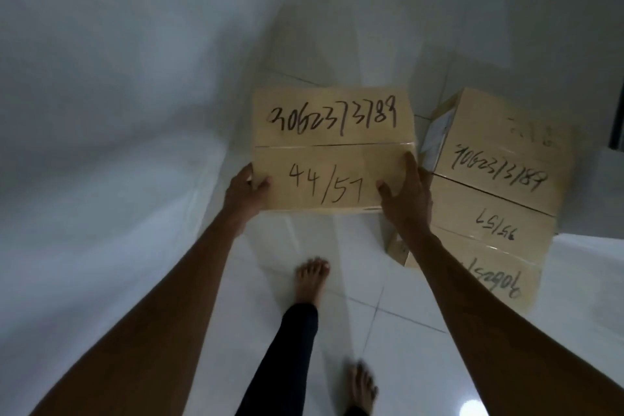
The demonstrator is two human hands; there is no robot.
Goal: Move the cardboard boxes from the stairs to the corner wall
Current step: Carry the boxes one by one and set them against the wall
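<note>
Bare feet (310, 284) at frame bottom sit right under the box (332, 149), so a slip would drop it on your toes. Glossy tile adds skid risk. L hand (244, 191) and R hand (407, 194) clamp the box's near corners w/ arms out straight, thumbs on top. Box is mid-frame, just left of the stack (486, 199); it could clip that.

Bare arms, bare feet (310, 280), dark fitted trouser leg (297, 341)
</note>
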